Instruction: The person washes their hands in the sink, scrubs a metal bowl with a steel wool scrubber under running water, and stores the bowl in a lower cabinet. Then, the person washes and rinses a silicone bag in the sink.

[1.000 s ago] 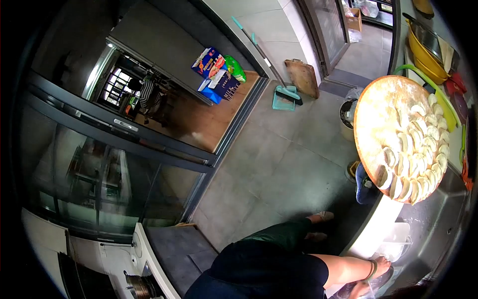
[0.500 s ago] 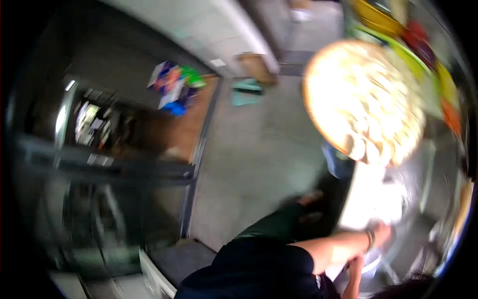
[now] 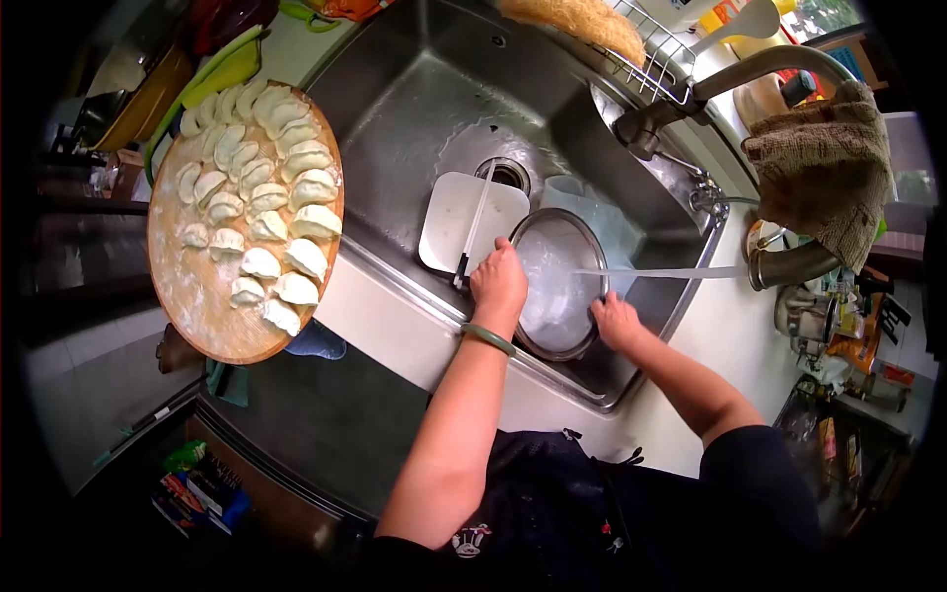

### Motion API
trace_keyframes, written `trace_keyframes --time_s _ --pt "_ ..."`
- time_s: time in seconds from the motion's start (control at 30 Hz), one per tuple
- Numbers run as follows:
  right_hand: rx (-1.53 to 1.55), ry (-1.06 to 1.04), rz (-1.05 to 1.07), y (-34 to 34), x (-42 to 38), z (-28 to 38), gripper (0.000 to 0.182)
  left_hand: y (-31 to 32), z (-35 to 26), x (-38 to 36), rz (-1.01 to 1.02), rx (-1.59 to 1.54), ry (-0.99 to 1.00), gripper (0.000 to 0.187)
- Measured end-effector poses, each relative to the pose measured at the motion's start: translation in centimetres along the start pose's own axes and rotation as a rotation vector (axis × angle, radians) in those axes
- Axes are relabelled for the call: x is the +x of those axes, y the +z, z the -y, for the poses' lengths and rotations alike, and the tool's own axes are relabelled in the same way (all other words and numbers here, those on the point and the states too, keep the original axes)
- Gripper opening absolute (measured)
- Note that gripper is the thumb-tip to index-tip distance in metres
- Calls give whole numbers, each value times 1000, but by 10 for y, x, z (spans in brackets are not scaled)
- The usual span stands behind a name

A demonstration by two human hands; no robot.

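Both my hands hold a round metal bowl (image 3: pixel 594 243) low in the sink, with cloudy water in it. My left hand (image 3: pixel 500 284) is closed on its left rim, thumb on top. On the opposite rim, my right hand (image 3: pixel 617 321) has its fingers curled round the edge. A stream of water (image 3: pixel 681 272) runs from the faucet (image 3: pixel 764 266) into the bowl. Beside the bowl lies a white dish (image 3: pixel 449 222), crossed by a thin knife (image 3: pixel 480 212) whose black handle ends close to my left hand. A translucent plastic container (image 3: pixel 612 227) sits behind the bowl.
A round wooden board (image 3: pixel 187 296) with rows of dumplings (image 3: pixel 266 197) stands left of the steel sink (image 3: pixel 380 148). A brown cloth (image 3: pixel 824 168) drapes over the faucet. Behind the sink is a wire rack (image 3: pixel 656 64) with a loofah (image 3: pixel 577 28).
My view has swung from the floor and doorway to the sink, so the dumpling board now appears at left. Both hands, blurred at lower right before, now show clearly on the bowl.
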State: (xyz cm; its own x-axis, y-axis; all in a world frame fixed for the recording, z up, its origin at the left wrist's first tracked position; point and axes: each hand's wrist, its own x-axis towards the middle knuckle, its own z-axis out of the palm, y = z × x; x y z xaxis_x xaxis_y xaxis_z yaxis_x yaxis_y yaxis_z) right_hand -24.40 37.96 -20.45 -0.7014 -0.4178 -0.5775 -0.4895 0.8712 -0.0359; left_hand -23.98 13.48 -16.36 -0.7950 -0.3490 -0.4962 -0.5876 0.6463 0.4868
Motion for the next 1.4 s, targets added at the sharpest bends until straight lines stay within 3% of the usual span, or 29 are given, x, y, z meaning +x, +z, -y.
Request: trace_keyframes --time_s 0.07,0.13,0.2,0.27,0.4,0.47,0.53,0.6,0.67,0.73,0.77,0.83,0.87,0.93,1.0,1.03,1.13,1.27,1.4 --pt "57 -104 184 -11 -18 24 16 2 -2 -2 26 5 1 23" --pt "223 -260 154 -2 -18 54 19 6 -1 -1 2 18 4 24" --pt "731 -145 73 -24 -4 87 21 10 -1 1 -3 6 3 24" --pt "1164 9 -136 -34 18 119 23 6 4 1 -13 3 -7 24" --pt "1337 71 -199 -8 57 132 21 -3 3 0 23 -4 -22 26" --pt "1519 67 -379 16 83 138 20 2 0 -1 -8 -55 -37 27" --pt "1484 -54 -305 46 92 130 20 0 5 1 -17 -54 -41 26" --pt "688 -317 -282 42 55 102 22 5 11 5 -12 -50 -28 24" --pt "390 -57 31 28 40 64 25 13 12 5 -6 -14 -13 25" --pt "352 158 -67 34 65 29 29 9 8 6 -20 22 -6 26" --pt "354 146 -77 27 73 30 29 5 7 4 2 42 -14 24" --pt "494 -33 -509 19 85 35 31 -2 7 1 45 64 -28 29" --pt "600 -9 -487 -9 81 50 34 -2 8 0 39 71 -32 29" --pt "921 -100 -642 -51 58 85 41 -1 7 -1 60 1 -60 32" --pt "801 -411 -839 -72 49 110 49 -5 6 -2 73 -8 -65 33" --pt "573 -584 -875 -70 60 111 44 3 12 2 84 -5 -39 31" --pt "440 -598 -739 -84 91 102 41 2 10 -1 18 -41 -15 24" --pt "321 -290 -612 -67 130 62 34 7 11 1 -14 -62 -10 23" --pt "295 148 -506 -34 120 6 44 11 10 -1 19 -78 -39 23"
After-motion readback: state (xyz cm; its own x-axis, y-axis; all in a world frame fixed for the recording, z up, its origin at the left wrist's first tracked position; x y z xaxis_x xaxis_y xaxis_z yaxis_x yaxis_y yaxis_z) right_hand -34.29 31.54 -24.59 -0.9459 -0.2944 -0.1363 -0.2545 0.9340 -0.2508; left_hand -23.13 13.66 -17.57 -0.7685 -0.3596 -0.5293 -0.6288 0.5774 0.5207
